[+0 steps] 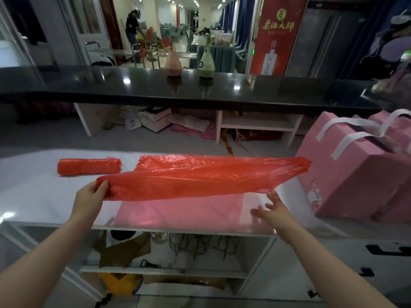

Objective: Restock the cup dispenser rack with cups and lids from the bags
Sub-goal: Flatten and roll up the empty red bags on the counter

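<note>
A thin red plastic bag (200,176) hangs stretched out flat above the white counter (33,192). My left hand (93,196) pinches its left end. My right hand (273,210) is below the bag's right lower edge, fingers spread, fingertips near or just touching the plastic. A roll of red bags (89,166) lies on the counter to the left, behind the held bag. No cups, lids or dispenser rack are in view.
A pink sheet (178,214) lies on the counter under the bag. Pink gift boxes (355,174) with white ribbon stand at the right. A black bar top (133,85) with two cone-shaped bottles (173,63) runs across behind. Open shelves with clutter sit below the counter.
</note>
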{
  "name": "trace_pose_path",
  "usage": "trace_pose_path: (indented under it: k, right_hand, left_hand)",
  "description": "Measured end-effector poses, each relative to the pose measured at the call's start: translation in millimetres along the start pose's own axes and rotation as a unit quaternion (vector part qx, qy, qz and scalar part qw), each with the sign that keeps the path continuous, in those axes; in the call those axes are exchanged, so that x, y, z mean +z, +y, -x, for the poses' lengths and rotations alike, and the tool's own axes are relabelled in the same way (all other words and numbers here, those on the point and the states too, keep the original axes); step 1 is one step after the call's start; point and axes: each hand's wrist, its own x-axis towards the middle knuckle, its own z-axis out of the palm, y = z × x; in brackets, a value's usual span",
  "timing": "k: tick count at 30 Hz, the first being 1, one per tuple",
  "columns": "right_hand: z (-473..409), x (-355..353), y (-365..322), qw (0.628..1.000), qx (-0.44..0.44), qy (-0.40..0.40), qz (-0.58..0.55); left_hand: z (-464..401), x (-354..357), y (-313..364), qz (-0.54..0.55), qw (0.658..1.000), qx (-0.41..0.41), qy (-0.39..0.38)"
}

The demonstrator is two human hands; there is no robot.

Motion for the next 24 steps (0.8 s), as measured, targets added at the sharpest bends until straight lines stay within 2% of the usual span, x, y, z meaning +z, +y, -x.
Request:
trace_pose_path:
  k: [4, 9, 12, 14, 16, 19, 22, 24]
  right_hand:
    - [-26.3, 11.8, -22.3, 1.0, -0.003, -0.016, -0.004]
    - [-53.8, 28.7, -49.2, 0.997, -0.021, -0.059, 0.04]
    - [-71.8, 40.3, -60.0, 0.998, -0.038, -0.042, -0.029]
    - [-84.4, 46.9, -64.7, 0.998, -0.038, -0.027, -0.046]
    - [-98.6, 51.8, -63.9, 0.999, -0.042, -0.004, -0.033]
    - [-119.3, 55.8, -51.2, 0.998, -0.056, 0.04, 0.008]
    - [-131.7, 55.8, -35.7, 0.994, -0.064, 0.083, 0.007]
    - [-135.7, 55.9, -27.9, 0.993, -0.064, 0.1, 0.006]
  left_hand:
    - [-13.0, -0.5, 3.4, 0.035, 0.999, -0.007, -0.022]
    - [-49.8, 1.4, 8.8, 0.062, 0.998, -0.02, 0.01]
    - [-78.1, 2.9, 16.0, 0.105, 0.993, -0.028, 0.036]
    - [-93.5, 5.9, 20.3, 0.165, 0.985, -0.048, 0.028]
    - [-100.0, 9.7, 20.2, 0.191, 0.98, -0.059, 0.001]
    - [-98.6, 15.1, 3.5, 0.184, 0.98, -0.034, -0.072]
    - [-90.3, 17.4, -13.1, 0.136, 0.979, -0.003, -0.152]
    - [-84.0, 21.8, -20.2, 0.102, 0.978, 0.017, -0.179]
